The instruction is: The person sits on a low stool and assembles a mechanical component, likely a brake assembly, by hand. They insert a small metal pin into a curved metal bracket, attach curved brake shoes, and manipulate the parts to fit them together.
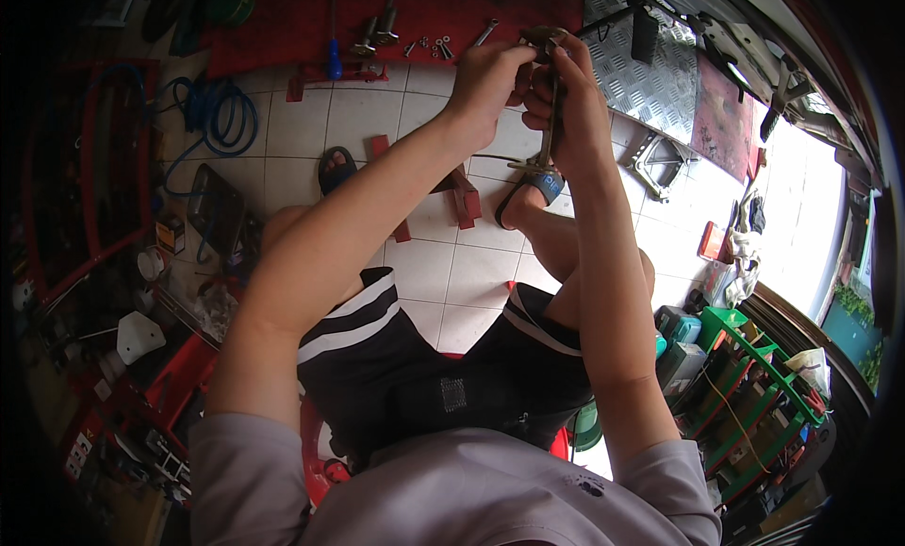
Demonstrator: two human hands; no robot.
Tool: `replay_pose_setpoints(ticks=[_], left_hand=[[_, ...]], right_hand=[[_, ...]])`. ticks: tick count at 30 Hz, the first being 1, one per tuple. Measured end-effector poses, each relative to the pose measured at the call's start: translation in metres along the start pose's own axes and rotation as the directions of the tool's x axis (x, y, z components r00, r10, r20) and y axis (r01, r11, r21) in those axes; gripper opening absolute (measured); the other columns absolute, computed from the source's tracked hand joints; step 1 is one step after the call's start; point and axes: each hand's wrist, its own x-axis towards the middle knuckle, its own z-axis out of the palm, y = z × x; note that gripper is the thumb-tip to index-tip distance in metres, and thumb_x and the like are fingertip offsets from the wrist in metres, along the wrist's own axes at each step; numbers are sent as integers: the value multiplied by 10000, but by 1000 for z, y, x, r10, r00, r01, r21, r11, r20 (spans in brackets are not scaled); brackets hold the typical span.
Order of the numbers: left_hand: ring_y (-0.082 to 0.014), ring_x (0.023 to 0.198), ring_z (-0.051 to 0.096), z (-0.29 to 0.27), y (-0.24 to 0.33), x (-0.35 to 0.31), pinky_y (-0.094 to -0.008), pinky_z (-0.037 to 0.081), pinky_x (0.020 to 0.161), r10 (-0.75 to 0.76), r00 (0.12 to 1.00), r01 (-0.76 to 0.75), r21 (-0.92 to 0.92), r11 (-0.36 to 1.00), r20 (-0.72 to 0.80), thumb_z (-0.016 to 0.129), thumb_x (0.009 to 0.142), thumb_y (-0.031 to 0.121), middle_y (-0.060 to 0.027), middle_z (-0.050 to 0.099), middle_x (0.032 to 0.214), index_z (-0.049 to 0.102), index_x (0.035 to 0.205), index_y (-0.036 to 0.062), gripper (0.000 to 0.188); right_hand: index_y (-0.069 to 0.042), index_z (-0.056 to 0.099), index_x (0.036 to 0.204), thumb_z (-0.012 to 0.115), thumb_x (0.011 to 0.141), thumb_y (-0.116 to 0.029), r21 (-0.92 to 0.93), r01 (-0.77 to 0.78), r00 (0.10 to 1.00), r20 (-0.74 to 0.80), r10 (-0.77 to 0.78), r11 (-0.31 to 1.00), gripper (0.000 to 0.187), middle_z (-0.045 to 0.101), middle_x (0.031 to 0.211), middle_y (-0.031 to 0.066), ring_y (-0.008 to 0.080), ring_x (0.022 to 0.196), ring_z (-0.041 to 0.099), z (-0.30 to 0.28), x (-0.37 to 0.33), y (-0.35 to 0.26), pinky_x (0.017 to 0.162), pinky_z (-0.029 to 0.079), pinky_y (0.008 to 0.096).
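Note:
Both hands are raised at the near edge of a red work surface (273,51), around a metal rod (549,140) with a round flange at its lower end and a disc-like piece at its top. My right hand (577,103) wraps the rod, which hangs upright along the palm. With bent fingers, my left hand (483,91) pinches at the top end beside the disc; its fingertips partly cover what they grip. On the surface to the left lie two similar flanged metal parts (386,29), several small bolts and nuts (441,46), a small wrench-like piece (486,31) and a blue-handled screwdriver (335,63).
A checkered metal plate (636,70) adjoins the red surface on the right. Below stands a red metal frame (465,199) on the tiled floor, between my feet. A coiled blue hose (219,117) lies left, a red shelf rack (90,169) beyond it. At right stands a green rack (754,357).

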Motion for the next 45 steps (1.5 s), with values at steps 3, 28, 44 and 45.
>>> replay_pose_setpoints(ticks=[3, 28, 44, 45], left_hand=[[-53, 577, 492, 0, 1, -1, -232, 375, 523, 5, 1000, -5, 10, 1000, 3, 622, 875, 175, 26, 573, 678, 660, 811, 65, 133], [-236, 812, 683, -130, -98, 97, -302, 583, 748, -126, 939, 194, 190, 962, -320, 414, 847, -95, -140, 651, 893, 569, 946, -55, 188], [-206, 600, 688, -54, -139, 186, -265, 544, 485, 50, 982, 116, 786, 607, -184, 557, 944, 67, -129, 668, 734, 602, 953, -57, 132], [-207, 607, 689, -64, -139, 192, -265, 544, 490, 19, 984, 125, 757, 641, -179, 550, 949, 74, -133, 669, 748, 600, 962, -56, 140]], right_hand=[[-192, 467, 1222, 401, 1008, -243, -4, 8, 1000, 20, -8, 1000, 230, 452, 706, -26, 62, 554, 371, -1, 1, 1, 474, 278, 211], [-185, 472, 1232, 468, 973, -251, -37, 36, 992, -122, -40, 999, 267, 377, 655, -13, 101, 549, 357, -48, 14, -44, 490, 291, 256], [-178, 493, 1128, 450, 973, -281, -157, 24, 991, -127, -44, 987, 191, 449, 685, -25, 67, 494, 390, -63, 21, -51, 404, 291, 224], [-178, 496, 1125, 451, 973, -281, -160, 17, 991, -128, -38, 987, 189, 453, 691, -25, 66, 498, 392, -61, 21, -52, 405, 293, 225]])
